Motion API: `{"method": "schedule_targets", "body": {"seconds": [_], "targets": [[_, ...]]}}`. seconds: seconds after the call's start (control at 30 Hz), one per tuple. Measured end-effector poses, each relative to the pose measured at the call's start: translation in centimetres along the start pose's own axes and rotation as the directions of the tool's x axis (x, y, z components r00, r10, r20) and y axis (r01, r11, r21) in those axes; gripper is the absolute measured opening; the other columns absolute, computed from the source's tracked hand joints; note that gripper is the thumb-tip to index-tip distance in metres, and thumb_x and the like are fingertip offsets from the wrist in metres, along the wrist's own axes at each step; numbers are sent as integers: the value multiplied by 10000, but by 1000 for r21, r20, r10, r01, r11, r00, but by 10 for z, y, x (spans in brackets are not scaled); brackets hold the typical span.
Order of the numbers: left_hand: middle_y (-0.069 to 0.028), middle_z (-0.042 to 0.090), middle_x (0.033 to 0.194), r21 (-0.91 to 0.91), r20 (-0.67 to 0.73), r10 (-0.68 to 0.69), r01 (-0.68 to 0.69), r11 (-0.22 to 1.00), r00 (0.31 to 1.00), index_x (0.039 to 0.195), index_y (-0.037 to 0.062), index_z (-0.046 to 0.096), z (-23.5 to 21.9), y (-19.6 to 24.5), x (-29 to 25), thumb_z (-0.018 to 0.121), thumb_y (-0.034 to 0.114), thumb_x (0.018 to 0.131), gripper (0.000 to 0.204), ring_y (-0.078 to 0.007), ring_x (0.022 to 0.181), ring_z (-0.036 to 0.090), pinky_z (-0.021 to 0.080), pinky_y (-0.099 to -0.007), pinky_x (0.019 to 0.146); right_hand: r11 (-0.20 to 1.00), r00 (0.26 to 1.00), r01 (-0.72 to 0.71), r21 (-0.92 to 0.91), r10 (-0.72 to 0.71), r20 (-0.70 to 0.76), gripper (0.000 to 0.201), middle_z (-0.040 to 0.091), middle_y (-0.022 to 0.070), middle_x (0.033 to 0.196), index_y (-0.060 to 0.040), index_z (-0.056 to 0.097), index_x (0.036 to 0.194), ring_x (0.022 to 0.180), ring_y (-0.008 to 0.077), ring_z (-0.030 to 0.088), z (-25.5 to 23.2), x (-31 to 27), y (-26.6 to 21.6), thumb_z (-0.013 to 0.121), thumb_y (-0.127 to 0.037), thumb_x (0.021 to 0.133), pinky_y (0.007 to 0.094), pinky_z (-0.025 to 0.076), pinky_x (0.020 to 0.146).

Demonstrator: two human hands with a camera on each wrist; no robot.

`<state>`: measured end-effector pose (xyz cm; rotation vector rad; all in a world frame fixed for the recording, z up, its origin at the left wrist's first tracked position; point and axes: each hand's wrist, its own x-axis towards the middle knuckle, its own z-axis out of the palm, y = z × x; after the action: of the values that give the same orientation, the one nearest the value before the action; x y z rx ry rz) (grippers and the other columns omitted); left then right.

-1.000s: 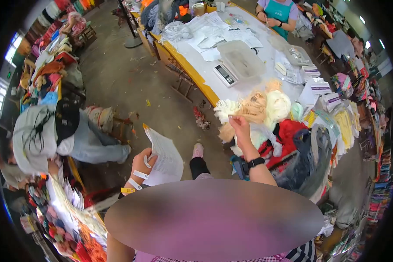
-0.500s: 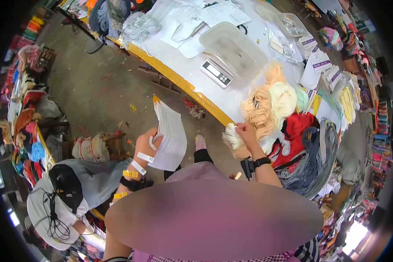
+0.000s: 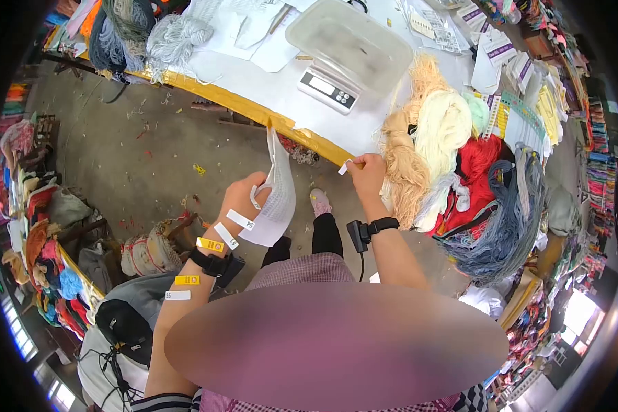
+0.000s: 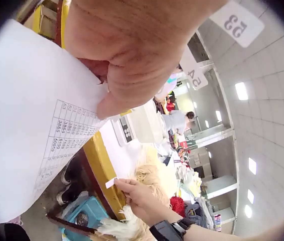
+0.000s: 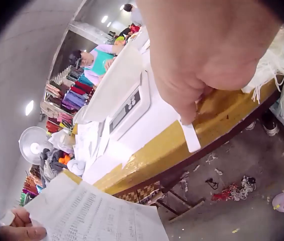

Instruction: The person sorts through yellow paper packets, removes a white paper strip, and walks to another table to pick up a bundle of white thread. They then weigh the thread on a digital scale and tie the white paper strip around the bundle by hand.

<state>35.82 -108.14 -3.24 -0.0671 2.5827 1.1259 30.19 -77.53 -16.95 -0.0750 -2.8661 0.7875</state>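
My left hand (image 3: 244, 199) grips some printed sheets of paper (image 3: 276, 199), which hang bent beside the table edge. In the left wrist view, number columns show on the paper (image 4: 66, 135) below the thumb. White and yellow number labels (image 3: 209, 244) are stuck along the back of the left hand and forearm. A small white label (image 3: 345, 167) is pinched between the thumb and finger of my right hand (image 3: 369, 177), at the table's yellow edge. Peach yarn (image 3: 406, 154) and cream yarn (image 3: 441, 123) lie just right of that hand.
On the white-topped table (image 3: 254, 93) stand a digital scale (image 3: 328, 90) and a clear plastic tub (image 3: 350, 44). Red yarn (image 3: 475, 175) and grey-blue yarn (image 3: 484, 237) spread to the right. A person in a black cap (image 3: 123, 329) is close on the left.
My view has turned toward the table. The right hand has come away from the white yarn, and a small label now shows in its fingers. The left hand still holds the sheets.
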Motion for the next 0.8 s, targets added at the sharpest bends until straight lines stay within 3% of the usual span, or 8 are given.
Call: {"method": "schedule_targets", "body": {"seconds": [0.13, 0.2, 0.23, 0.33, 0.43, 0.6, 0.73, 0.8], "targets": [[-196, 664, 895, -65, 44, 51, -48, 997, 998, 1006, 32, 628, 8, 8, 5, 646, 129, 861, 175, -387, 812, 640, 500, -410, 710, 957, 966, -253, 140, 242, 92, 242, 583, 132, 950, -63, 650, 784, 969, 325, 556, -15, 4, -15, 817, -204, 680, 436, 462, 838], [-194, 660, 892, -76, 44, 51, -48, 996, 998, 1003, 32, 625, 9, 11, 10, 648, 131, 859, 176, -385, 813, 637, 499, -408, 715, 934, 981, -192, 302, 183, 60, 236, 593, 127, 1014, -65, 671, 855, 1009, 317, 555, -16, 8, -24, 804, -195, 711, 423, 461, 859], [-191, 661, 890, -83, 60, 58, -52, 995, 997, 1003, 32, 625, 10, 14, 11, 648, 130, 859, 175, -383, 810, 636, 499, -406, 713, 901, 991, -77, 426, 21, 136, 223, 595, 116, 1051, -74, 689, 901, 1020, 303, 551, -29, 9, -47, 789, -183, 733, 407, 459, 868], [-194, 670, 904, -108, 118, 55, -42, 993, 991, 1031, 26, 632, 13, 22, 14, 665, 109, 837, 214, -384, 826, 642, 506, -392, 721, 723, 886, 74, 687, -364, 288, 273, 617, 88, 1082, -109, 728, 1032, 1029, 266, 541, -76, -3, -124, 757, -147, 762, 374, 430, 910], [-178, 691, 944, -132, 167, 161, -140, 981, 973, 1068, 26, 645, 15, 29, 14, 683, 93, 821, 259, -353, 854, 665, 522, -375, 752, 683, 808, 205, 701, -522, 272, 302, 636, 45, 1060, -120, 727, 1082, 1024, 231, 557, -91, -2, -157, 749, -125, 780, 362, 392, 963], [-151, 707, 965, -421, 256, 326, -199, 885, 910, 1072, 90, 673, 27, 22, 20, 683, 153, 828, 251, -335, 883, 678, 539, -390, 746, 648, 781, 360, 672, -603, 164, 239, 669, -3, 992, -137, 748, 990, 1004, 233, 551, -84, -3, -153, 752, -127, 752, 378, 387, 947], [-143, 707, 978, -360, 311, 393, -275, 891, 865, 1064, 91, 675, 28, 17, 19, 678, 168, 837, 240, -328, 880, 678, 541, -391, 743, 633, 745, 427, 645, -651, 145, 158, 673, -10, 1001, -137, 735, 907, 981, 239, 555, -88, -1, -154, 751, -126, 750, 387, 400, 919], [-137, 709, 978, -341, 425, 295, -151, 928, 856, 1054, 87, 676, 24, 21, 20, 697, 185, 832, 244, -331, 874, 678, 538, -373, 752, 628, 747, 411, 661, -648, 151, 123, 670, -8, 989, -130, 719, 875, 970, 239, 558, -86, -3, -153, 745, -115, 755, 383, 411, 904]]}}
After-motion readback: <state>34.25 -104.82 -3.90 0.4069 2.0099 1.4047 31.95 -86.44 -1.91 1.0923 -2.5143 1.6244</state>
